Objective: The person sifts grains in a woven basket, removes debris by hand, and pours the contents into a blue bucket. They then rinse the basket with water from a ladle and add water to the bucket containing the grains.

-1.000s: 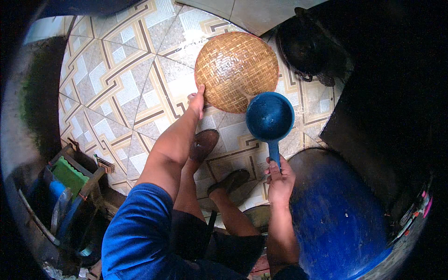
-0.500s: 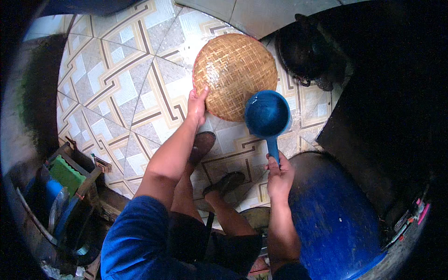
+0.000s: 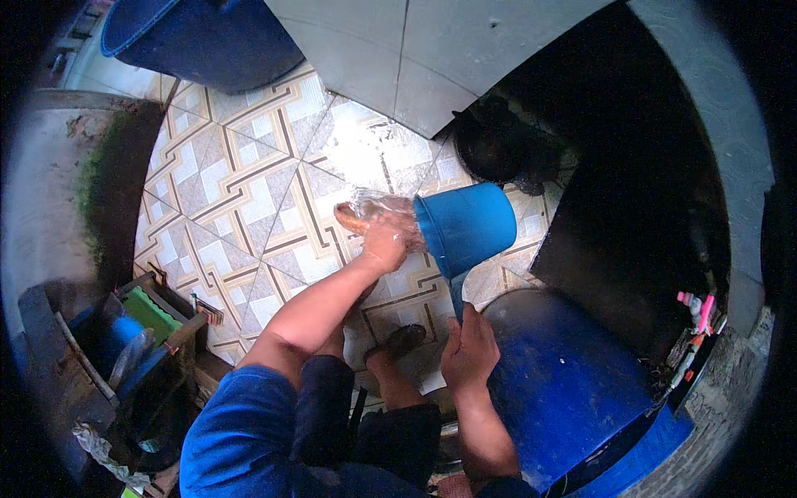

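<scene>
Water leaving a blue scoop [image 3: 475,224] over a woven tray [image 3: 352,219], seen from above. Half a second earlier the scoop stood with its hollow facing upward; it now lies tipped on its side, mouth turned to the left, and a clear sheet of water [image 3: 375,199] spreads from the rim. The right hand [image 3: 470,353] is wrapped around the handle [image 3: 457,300], wrist rolled with the pour. The tray, previously shown as a broad round face, has been turned so that only a narrow curved strip of it remains visible, just beyond the left hand [image 3: 386,242] and left of the scoop's mouth. That hand appears to hold the tray by its edge, although splash and blur hide the fingers, so their exact placement cannot be told. Water crosses the knuckles as well as the tray. The change suggests that the work has passed from positioning the two objects to wetting the tray; how much of its surface is reached cannot be judged, the greater part being hidden. Surroundings: patterned floor tiles [image 3: 249,178] beneath, a large blue drum [image 3: 564,386] beside the right forearm, and a dark blue bin [image 3: 203,50] at upper left.
</scene>
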Available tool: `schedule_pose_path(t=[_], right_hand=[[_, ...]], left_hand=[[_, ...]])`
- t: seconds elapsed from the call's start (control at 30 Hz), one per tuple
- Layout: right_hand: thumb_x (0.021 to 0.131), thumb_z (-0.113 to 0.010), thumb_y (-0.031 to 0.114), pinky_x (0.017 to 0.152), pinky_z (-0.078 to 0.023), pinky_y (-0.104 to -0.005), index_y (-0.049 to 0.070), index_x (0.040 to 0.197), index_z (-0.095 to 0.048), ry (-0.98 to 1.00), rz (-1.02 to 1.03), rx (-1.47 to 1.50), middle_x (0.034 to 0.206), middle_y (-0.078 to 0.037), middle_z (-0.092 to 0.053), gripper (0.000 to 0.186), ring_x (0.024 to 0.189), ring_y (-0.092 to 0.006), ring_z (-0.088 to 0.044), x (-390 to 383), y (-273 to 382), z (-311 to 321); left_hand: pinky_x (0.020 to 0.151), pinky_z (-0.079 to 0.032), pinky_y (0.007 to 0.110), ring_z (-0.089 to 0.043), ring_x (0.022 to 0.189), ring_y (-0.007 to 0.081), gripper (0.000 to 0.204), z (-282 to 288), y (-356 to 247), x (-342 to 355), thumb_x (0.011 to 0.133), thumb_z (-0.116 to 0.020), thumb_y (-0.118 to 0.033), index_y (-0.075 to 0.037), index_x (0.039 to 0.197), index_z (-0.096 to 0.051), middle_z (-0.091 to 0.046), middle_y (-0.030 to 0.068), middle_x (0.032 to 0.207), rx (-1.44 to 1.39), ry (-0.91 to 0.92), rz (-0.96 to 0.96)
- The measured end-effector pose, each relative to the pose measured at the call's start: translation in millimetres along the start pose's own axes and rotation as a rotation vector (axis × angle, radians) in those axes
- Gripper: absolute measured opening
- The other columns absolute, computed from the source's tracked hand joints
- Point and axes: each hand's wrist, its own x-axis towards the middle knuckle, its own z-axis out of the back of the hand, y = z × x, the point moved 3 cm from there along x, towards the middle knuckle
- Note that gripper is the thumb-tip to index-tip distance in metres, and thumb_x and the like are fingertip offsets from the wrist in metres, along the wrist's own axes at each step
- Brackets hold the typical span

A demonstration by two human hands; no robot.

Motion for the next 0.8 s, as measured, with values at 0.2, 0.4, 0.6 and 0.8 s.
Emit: schedule_pose_path(t=[0.2,0.4,0.6,0.8], right_hand=[[0.092,-0.056,0.016,0.082,-0.051,-0.0447,0.000,0.120,-0.057,-0.107,-0.020,-0.092,0.105,-0.019,-0.064,0.032,0.095,-0.0379,-0.062,-16.1,-13.8,23.3],[0.091,-0.056,0.014,0.083,-0.050,-0.0461,0.000,0.120,-0.058,-0.119,-0.118,-0.032,0.107,-0.021,-0.064,0.032,0.096,-0.0403,-0.061,-35.5,-34.9,30.8],[0.091,-0.057,0.011,0.080,-0.051,-0.0456,-0.001,0.119,-0.059,-0.111,-0.235,0.039,0.103,-0.022,-0.064,0.030,0.093,-0.0418,-0.061,-55.1,-60.9,36.5],[0.091,-0.058,0.008,0.077,-0.049,-0.0426,-0.001,0.118,-0.060,-0.104,-0.391,0.070,0.099,-0.023,-0.064,0.028,0.087,-0.0407,-0.062,-79.5,-86.9,26.4]], left_hand=[[0.085,-0.043,0.050,-0.061,0.097,0.0342,0.032,65.4,-10.6,-1.3,0.074,-0.072,-0.021,-0.010,0.103,-0.064,-0.066,0.0133,0.093,-0.073,0.029,0.066],[0.065,-0.047,0.040,-0.061,0.070,0.0282,0.035,113.7,24.3,-32.1,0.081,-0.075,-0.034,-0.004,0.083,-0.057,-0.059,0.0159,0.073,-0.272,-0.197,0.269],[0.066,-0.046,0.031,-0.057,0.072,0.0137,0.032,109.2,100.5,-85.3,0.095,-0.062,-0.031,-0.007,0.075,-0.055,-0.060,0.0056,0.069,-0.773,-0.643,0.605],[0.090,-0.053,0.042,-0.064,0.103,0.0277,0.062,38.7,138.1,-110.4,0.098,-0.044,-0.053,-0.001,0.131,-0.049,-0.061,0.0145,0.121,-1.706,-0.876,0.872]])
